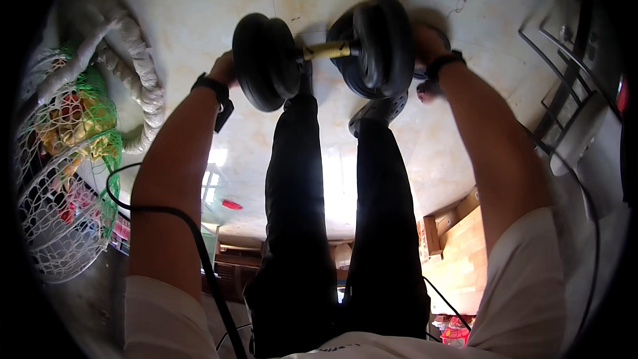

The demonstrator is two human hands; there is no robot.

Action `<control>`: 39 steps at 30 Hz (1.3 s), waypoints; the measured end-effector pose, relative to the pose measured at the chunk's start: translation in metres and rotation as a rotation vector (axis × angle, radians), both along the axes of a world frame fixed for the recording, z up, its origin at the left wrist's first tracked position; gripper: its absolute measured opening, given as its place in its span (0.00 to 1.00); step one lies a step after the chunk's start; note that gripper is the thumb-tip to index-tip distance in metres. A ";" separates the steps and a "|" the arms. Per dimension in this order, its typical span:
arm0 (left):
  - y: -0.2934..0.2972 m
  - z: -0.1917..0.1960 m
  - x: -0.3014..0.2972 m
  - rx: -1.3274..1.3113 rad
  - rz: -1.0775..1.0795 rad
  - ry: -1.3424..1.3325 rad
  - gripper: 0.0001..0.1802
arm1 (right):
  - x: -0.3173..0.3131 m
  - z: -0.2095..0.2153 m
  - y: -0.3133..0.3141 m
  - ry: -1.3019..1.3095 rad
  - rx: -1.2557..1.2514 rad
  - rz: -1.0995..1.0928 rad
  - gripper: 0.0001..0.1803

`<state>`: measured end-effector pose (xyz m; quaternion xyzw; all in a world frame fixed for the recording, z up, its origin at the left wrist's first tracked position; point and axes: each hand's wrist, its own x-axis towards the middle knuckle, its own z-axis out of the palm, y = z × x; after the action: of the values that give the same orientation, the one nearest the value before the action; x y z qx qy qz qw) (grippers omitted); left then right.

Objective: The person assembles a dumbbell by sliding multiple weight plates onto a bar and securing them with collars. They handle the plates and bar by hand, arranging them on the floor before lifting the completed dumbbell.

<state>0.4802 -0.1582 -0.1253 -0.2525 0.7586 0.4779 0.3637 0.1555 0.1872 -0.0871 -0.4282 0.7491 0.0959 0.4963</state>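
Note:
A dumbbell (324, 50) with black round plates and a yellow grip bar lies crosswise in front of my feet. My left hand (225, 70) is closed against its left end, the fingers mostly behind the plates. At the other end my right hand (430, 43) grips by the right-hand plates, partly hidden and a little blurred. A reddish fingertip shows below it. More dark round shapes sit behind the right plates; whether they belong to a second dumbbell I cannot make out. The grip bar itself is untouched. Both wrists carry dark bands.
My dark clog (382, 114) stands just below the right plates. On the left are a white-and-green net (73, 133) with colourful things inside and a wrapped, curved tube (147, 73). A metal rack (565, 60) stands at right. A black cable (193, 226) crosses my left arm.

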 end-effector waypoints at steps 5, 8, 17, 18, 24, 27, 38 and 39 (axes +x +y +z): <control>0.041 0.095 -0.048 -0.176 -0.397 -0.122 0.22 | 0.058 0.057 0.056 0.040 -0.159 -0.250 0.15; 0.061 0.104 -0.069 -0.190 -0.504 -0.182 0.19 | 0.082 0.058 0.092 -0.006 -0.008 -0.358 0.16; 0.097 0.017 -0.087 -0.221 -0.612 0.035 0.17 | 0.103 0.039 0.161 0.055 -0.147 -0.623 0.18; 0.104 0.018 -0.098 -0.198 -0.628 0.088 0.17 | 0.104 0.030 0.175 0.035 -0.169 -0.680 0.19; 0.143 0.040 -0.139 -0.215 -0.674 -0.042 0.19 | 0.083 0.061 0.179 0.031 0.158 -0.769 0.17; 0.152 0.046 -0.146 -0.228 -0.609 -0.139 0.21 | 0.076 0.062 0.185 0.052 0.129 -0.786 0.17; 0.158 0.034 -0.165 -0.252 -0.788 -0.054 0.24 | 0.077 0.012 0.217 -0.032 0.042 -0.790 0.23; 0.156 0.034 -0.164 -0.263 -0.773 -0.082 0.24 | 0.077 0.016 0.212 -0.031 0.048 -0.789 0.23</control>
<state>0.3158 -0.0022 -0.0916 -0.0119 0.8371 0.1944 0.5112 0.2321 0.3991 -0.0709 -0.0971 0.8460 -0.0913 0.5162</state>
